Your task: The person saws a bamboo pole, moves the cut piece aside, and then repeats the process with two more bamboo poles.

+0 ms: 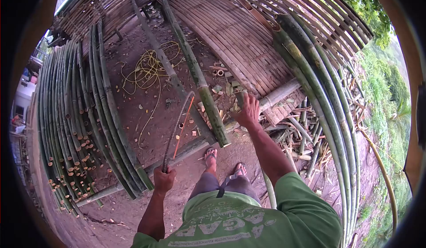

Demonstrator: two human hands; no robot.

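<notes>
My left hand (164,179) is closed round the handle end of a bow saw (172,132), whose curved frame and orange blade point up and away from me. My right hand (249,111) is raised to the right of a green bamboo pole (199,84), with a short greenish piece (241,98) at its fingers. The pole's near end lies over a horizontal support pole (191,147), between my two hands. The saw blade is to the left of the pole, apart from it.
Many cut bamboo poles (66,115) lie at the left. Long green poles (328,88) curve down the right side. A slatted bamboo platform (230,35) stands ahead. Yellow rope (148,68) is tangled on the ground. Bamboo scraps (306,132) are heaped at the right.
</notes>
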